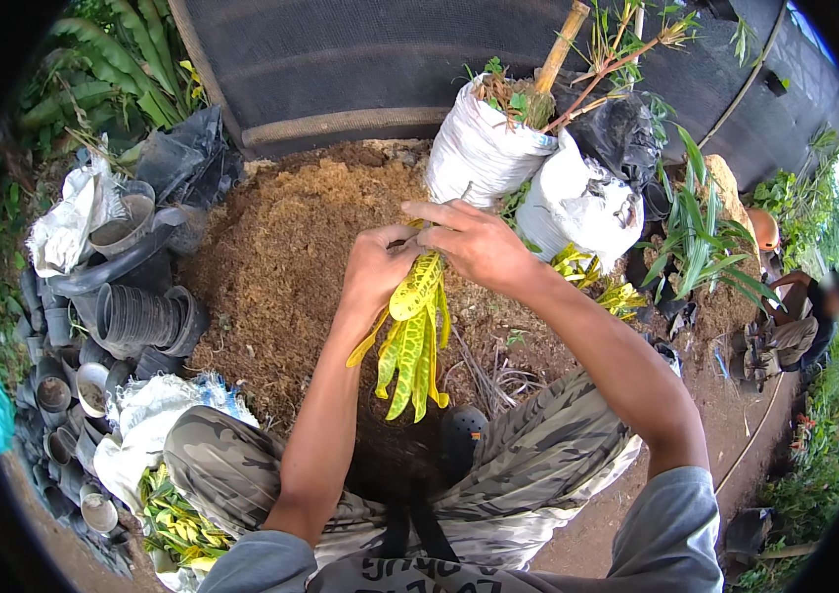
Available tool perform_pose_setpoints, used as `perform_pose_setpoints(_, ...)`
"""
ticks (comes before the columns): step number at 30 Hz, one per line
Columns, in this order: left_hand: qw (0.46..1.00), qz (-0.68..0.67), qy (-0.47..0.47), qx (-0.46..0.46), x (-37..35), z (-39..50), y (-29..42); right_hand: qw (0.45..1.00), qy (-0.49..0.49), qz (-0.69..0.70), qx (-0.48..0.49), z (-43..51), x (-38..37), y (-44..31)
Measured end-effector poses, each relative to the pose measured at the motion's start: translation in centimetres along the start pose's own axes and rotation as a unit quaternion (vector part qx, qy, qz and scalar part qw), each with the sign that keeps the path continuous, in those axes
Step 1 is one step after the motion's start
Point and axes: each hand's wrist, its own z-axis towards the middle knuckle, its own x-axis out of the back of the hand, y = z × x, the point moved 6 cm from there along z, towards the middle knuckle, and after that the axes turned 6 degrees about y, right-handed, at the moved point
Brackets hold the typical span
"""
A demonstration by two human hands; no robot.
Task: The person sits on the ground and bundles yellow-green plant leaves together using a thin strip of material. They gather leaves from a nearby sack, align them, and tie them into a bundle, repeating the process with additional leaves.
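Observation:
A croton cutting with long yellow-green mottled leaves hangs tips-down in front of me, above the soil pile. My left hand pinches its upper end between thumb and fingers. Right beside it, my right hand is closed over the same end, its fingertips meeting my left thumb. The fingers hide the cutting's stem and whatever else may lie between them. A thin grey tip pokes up just beyond my right hand; what it belongs to cannot be made out.
Brown loose growing medium is heaped ahead. White sacks with plants stand behind it, before black shade netting. Stacked black plastic pots lie left. More croton cuttings rest by my left knee. A seated person is far right.

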Motion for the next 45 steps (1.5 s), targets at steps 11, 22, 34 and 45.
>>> perform_pose_setpoints(11,0.856,-0.449,-0.107,0.233,-2.1,0.8,-3.0,0.991,0.049,0.09,-0.085,0.5,-0.3,2.3)
perform_pose_setpoints(22,0.952,-0.251,-0.07,0.158,-4.6,-0.2,-1.2,0.998,0.023,0.032,-0.055,-1.6,2.2,1.6)
perform_pose_setpoints(34,0.971,-0.234,-0.03,0.044,-5.4,0.4,-1.3,0.923,0.007,0.14,-0.357,-3.0,3.1,3.5)
perform_pose_setpoints(45,0.897,-0.421,-0.032,0.13,-5.6,0.3,-1.3,0.949,-0.012,0.151,-0.277,-3.3,3.2,3.0)
